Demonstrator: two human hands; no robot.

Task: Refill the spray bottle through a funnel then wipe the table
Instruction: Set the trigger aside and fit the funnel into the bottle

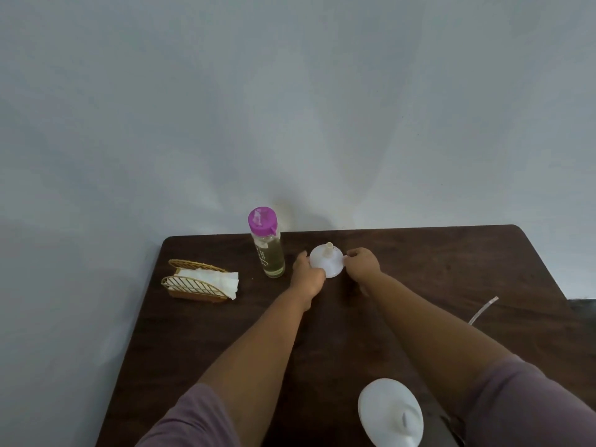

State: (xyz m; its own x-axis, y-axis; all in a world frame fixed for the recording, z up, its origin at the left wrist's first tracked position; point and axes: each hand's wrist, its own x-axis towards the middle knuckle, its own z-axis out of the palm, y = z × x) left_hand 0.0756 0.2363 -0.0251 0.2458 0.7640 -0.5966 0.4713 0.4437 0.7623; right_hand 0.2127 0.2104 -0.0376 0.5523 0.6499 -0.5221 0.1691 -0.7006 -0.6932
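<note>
Both hands, left and right, pinched the rim of a white funnel standing spout-up on the table, seemingly steadying it, beside the capped bottle.

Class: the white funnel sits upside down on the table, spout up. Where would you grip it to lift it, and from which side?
Grip the funnel by its wide rim, from the left and right sides, as the left hand and right hand do. The thin upright spout offers little hold.
</note>
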